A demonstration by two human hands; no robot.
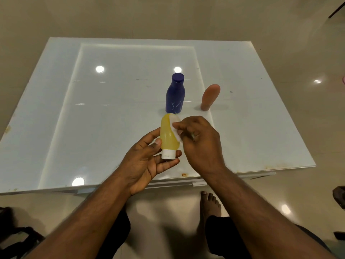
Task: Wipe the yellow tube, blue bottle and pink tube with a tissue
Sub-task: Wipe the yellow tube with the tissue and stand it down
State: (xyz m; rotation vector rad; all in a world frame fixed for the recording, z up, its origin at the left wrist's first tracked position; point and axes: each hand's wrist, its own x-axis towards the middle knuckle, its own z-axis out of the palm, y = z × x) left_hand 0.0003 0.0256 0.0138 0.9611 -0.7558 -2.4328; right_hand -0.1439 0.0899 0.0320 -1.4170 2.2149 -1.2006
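The yellow tube point(169, 134) is clamped cap-down in the left hand point(147, 161) above the white table point(93, 118), so its side is exposed to the tissue point(175, 128) pinched by the right hand point(197, 143).

no readable text, labels or numbers

I see a glossy white bench point(112, 109) with a glass-like sheen mirroring ceiling lights. On it, the blue bottle point(174, 94) looks like smooth scuffed plastic and the pink tube point(210, 98) beside it matt. The yellow tube point(169, 135) is translucent shiny plastic; the tissue point(175, 128) on it is soft white paper.
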